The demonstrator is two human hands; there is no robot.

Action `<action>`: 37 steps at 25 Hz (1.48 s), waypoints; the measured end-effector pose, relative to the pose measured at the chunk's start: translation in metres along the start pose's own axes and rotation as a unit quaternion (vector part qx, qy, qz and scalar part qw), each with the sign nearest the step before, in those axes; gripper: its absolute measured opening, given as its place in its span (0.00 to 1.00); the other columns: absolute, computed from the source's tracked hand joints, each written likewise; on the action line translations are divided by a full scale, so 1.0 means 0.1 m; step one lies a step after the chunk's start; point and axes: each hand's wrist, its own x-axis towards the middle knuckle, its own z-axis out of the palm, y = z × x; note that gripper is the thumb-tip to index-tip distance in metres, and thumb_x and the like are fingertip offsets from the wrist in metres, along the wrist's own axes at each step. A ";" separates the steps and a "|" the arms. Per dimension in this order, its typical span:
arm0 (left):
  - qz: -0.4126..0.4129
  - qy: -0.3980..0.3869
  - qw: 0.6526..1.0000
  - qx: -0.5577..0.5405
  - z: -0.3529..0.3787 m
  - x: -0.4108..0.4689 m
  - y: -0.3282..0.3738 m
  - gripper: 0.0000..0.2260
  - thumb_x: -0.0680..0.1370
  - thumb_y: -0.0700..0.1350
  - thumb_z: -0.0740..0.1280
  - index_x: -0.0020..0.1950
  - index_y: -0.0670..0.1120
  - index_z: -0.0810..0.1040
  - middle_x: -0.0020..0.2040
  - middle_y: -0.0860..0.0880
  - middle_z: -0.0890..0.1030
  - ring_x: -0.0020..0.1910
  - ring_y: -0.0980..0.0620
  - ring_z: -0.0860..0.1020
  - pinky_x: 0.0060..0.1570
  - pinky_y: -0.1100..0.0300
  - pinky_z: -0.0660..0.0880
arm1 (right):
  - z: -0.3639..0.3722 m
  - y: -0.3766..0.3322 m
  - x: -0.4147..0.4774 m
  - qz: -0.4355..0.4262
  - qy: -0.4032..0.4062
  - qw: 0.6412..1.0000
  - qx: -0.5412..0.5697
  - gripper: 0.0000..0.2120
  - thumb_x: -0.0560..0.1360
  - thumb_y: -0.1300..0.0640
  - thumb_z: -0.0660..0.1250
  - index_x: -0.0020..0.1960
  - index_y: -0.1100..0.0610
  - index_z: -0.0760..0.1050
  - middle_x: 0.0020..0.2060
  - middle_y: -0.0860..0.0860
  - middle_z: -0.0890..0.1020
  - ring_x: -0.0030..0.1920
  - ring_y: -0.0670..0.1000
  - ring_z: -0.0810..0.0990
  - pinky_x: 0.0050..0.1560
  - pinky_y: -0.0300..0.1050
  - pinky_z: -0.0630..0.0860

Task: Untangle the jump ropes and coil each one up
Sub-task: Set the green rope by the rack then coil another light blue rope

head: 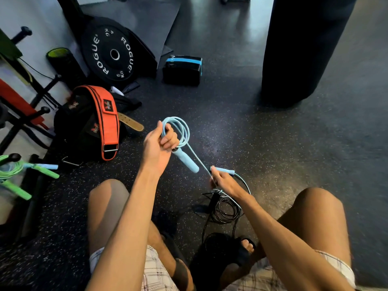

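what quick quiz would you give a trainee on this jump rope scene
1. True or false: the left hand holds coiled loops of the light blue jump rope.
2. What does the right hand grip? A) the blue rope's second handle B) a dumbbell C) a water bottle
3. Fill in: the black jump rope lies in loose loops on the ____ between the person's knees.

Key: 1 true; 2 A; 3 floor
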 end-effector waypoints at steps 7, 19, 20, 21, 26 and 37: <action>0.101 0.127 0.978 0.133 -0.13 0.16 -0.08 0.12 0.84 0.45 0.58 0.44 0.42 0.74 0.28 0.51 0.69 0.28 0.55 0.66 0.32 0.63 0.66 | -0.08 -0.06 -0.10 -0.044 -0.038 0.997 -0.051 0.11 0.79 0.58 0.68 0.39 0.55 0.70 0.31 0.51 0.82 0.29 0.43 0.78 0.36 0.42 0.76; 0.104 0.148 0.856 0.484 -0.36 0.40 -0.18 0.10 0.83 0.44 0.59 0.44 0.44 0.76 0.31 0.48 0.78 0.28 0.54 0.78 0.35 0.62 0.75 | -0.36 -0.90 -0.20 -0.173 -0.186 0.966 -0.048 0.11 0.82 0.58 0.62 0.46 0.59 0.81 0.33 0.51 0.77 0.34 0.46 0.74 0.37 0.34 0.71; 0.088 0.133 0.856 0.492 -0.36 0.39 -0.20 0.10 0.83 0.43 0.59 0.44 0.44 0.76 0.31 0.48 0.78 0.28 0.54 0.78 0.35 0.62 0.75 | -0.39 -0.97 -0.21 -0.178 -0.185 0.966 -0.029 0.12 0.83 0.57 0.61 0.46 0.60 0.81 0.32 0.51 0.75 0.33 0.45 0.72 0.36 0.34 0.69; 0.070 0.117 0.858 0.496 -0.36 0.37 -0.22 0.10 0.82 0.43 0.60 0.44 0.42 0.76 0.31 0.47 0.78 0.28 0.55 0.78 0.34 0.63 0.75 | -0.41 -1.04 -0.21 -0.180 -0.183 0.967 -0.001 0.13 0.83 0.57 0.60 0.46 0.60 0.81 0.32 0.52 0.74 0.33 0.46 0.70 0.36 0.36 0.68; -0.020 0.001 0.893 0.449 -0.31 0.24 -0.23 0.10 0.82 0.43 0.62 0.45 0.41 0.78 0.31 0.46 0.78 0.28 0.50 0.77 0.34 0.58 0.74 | -0.51 -1.36 -0.24 -0.148 -0.197 0.942 0.230 0.15 0.84 0.59 0.56 0.45 0.61 0.76 0.31 0.52 0.66 0.32 0.49 0.62 0.33 0.41 0.60; -0.133 -0.138 0.943 0.270 0.05 0.09 0.10 0.20 0.83 0.50 0.55 0.36 0.42 0.74 0.23 0.50 0.59 0.22 0.53 0.58 0.27 0.58 0.57 | -0.73 -1.71 -0.15 -0.221 -0.001 0.943 0.250 0.14 0.83 0.55 0.60 0.48 0.63 0.80 0.29 0.51 0.64 0.29 0.46 0.60 0.30 0.40 0.57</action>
